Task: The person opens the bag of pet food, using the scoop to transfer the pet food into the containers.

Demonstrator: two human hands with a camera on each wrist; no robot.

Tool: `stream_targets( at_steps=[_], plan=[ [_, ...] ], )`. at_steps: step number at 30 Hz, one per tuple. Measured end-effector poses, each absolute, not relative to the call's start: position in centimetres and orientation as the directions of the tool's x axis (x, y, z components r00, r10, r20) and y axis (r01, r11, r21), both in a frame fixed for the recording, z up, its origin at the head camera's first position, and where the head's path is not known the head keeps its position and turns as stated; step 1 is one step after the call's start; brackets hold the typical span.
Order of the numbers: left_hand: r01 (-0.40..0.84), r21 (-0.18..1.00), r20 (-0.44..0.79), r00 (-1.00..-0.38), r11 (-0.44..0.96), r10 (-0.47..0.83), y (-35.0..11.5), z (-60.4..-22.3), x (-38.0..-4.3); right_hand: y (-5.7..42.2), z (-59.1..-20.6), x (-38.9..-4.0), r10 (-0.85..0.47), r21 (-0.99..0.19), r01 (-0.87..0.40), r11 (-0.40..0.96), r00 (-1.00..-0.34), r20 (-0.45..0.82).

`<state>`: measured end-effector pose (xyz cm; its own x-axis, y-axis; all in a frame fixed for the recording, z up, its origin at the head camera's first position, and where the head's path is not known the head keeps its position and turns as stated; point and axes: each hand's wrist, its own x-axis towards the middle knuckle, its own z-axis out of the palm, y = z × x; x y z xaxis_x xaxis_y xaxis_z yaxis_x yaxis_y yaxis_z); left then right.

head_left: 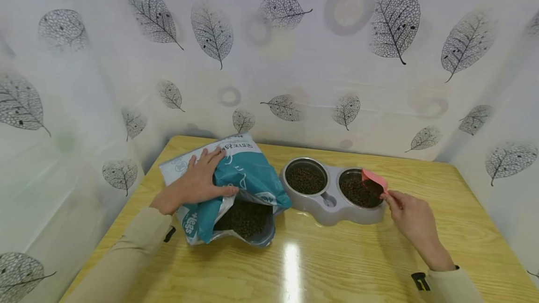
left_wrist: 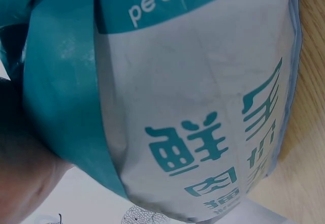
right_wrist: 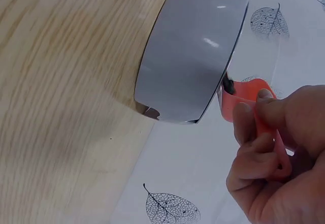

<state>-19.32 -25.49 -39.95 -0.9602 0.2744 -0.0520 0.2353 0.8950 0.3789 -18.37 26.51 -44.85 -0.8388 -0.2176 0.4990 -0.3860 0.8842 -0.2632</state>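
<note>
My right hand (head_left: 414, 221) grips the handle of a red-orange scoop (head_left: 375, 178), tilted over the right-hand bowl of a grey double pet bowl (head_left: 328, 212). In the right wrist view, thumb and fingers close round the scoop handle (right_wrist: 269, 137), and some dark kibble shows at the scoop's edge. Brown kibble (head_left: 355, 192) lies in that bowl, and more kibble (head_left: 305, 180) in the left one. My left hand (head_left: 200, 181) rests with spread fingers on a teal and white pet food bag (head_left: 252, 169). The bag lies on its side, its mouth open toward me, with kibble (head_left: 244, 219) inside.
Everything stands on a yellow wood-grain table (head_left: 337, 261). A pale curtain (head_left: 294, 60) printed with leaves hangs behind the table and along both sides. The bag's lower corner lies close to the double bowl's left side.
</note>
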Motion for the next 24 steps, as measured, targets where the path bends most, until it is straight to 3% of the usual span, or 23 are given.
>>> stream_targets(
  at_steps=[8, 18, 21, 24],
  plan=[
    [0.233, 0.376, -0.055, -0.960, 0.897, 0.273, -25.48, -39.86, -19.33, 26.38, -44.86, -18.19, -0.192, -0.212, -0.362, 0.908, -0.807, 0.558],
    [0.235, 0.370, -0.050, -0.961, 0.899, 0.271, -25.54, -39.94, -19.41, 26.33, -44.92, -18.17, -0.138, -0.255, -0.374, 0.892, -0.761, 0.633],
    [0.234, 0.371, -0.052, -0.961, 0.898, 0.272, -25.51, -39.98, -19.38, 26.19, -44.76, -18.06, -0.109, -0.311, -0.346, 0.885, -0.803, 0.585],
    [0.233, 0.372, -0.054, -0.961, 0.899, 0.271, -25.45, -40.02, -19.36, 25.97, -44.32, -17.78, -0.032, -0.467, -0.246, 0.849, -0.908, 0.418]
  ],
)
